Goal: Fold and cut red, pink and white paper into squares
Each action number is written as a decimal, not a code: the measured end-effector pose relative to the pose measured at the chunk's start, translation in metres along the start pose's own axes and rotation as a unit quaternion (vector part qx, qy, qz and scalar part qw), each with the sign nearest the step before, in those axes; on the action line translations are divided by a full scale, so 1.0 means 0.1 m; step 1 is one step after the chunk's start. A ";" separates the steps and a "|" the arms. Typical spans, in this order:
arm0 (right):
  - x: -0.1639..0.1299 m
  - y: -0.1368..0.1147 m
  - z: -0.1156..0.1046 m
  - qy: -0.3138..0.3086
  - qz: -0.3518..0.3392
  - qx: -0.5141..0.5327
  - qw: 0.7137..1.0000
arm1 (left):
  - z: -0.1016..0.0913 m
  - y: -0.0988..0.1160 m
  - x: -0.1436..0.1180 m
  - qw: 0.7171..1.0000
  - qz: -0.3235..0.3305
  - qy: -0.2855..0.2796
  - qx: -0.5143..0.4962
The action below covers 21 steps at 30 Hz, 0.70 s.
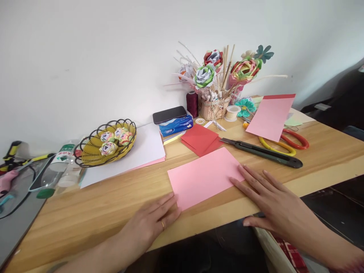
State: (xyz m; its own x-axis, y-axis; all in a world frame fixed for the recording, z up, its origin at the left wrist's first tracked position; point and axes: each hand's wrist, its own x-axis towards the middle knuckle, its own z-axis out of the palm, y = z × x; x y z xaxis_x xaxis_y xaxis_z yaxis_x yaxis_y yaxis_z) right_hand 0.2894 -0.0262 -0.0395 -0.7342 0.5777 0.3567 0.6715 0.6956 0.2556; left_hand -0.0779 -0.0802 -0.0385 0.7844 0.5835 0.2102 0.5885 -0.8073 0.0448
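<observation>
Two bare forearms; a thin gold ring (pixel 162 224) on a finger of the left hand (pixel 150 222), the right hand (pixel 273 201) unadorned.

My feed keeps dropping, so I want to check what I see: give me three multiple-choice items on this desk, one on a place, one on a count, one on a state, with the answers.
1. Where does the phone lie?
A. on the blue tissue pack
B. in the basket
C. under the scissors

2. How many paper flowers are in the wire basket?
A. one
B. four
C. nine

3. What are the two hands doing to the pink sheet?
A. lifting it off the desk
B. pressing flat on its edges
C. cutting it with the knife

Answers:
1 A, the dark phone rests on top of the blue pack.
2 B, four small folded blooms sit together in it.
3 B, the left hand and right hand lie open, fingertips on the sheet, which lies flat on the desk.
</observation>
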 end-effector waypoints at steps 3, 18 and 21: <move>-0.03 0.05 0.02 0.000 0.001 -0.006 1.000 | -0.05 0.00 0.02 0.999 -0.008 0.038 0.027; 0.60 -0.74 -0.20 0.026 -0.097 0.133 0.986 | -0.06 -0.27 0.96 0.986 -0.036 -0.157 -0.033; 0.54 -0.63 -0.17 0.016 -0.081 0.139 0.987 | -0.12 -0.25 0.98 0.978 -0.042 -0.201 -0.041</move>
State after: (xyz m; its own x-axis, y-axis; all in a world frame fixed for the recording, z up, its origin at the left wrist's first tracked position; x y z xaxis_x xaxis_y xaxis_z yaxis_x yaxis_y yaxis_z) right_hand 0.2094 -0.0464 -0.0217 -0.8233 0.4386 0.3603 0.4888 0.8705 0.0571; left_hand -0.0177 -0.0035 -0.0071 0.7567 0.6229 -0.1984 0.6500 -0.7494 0.1263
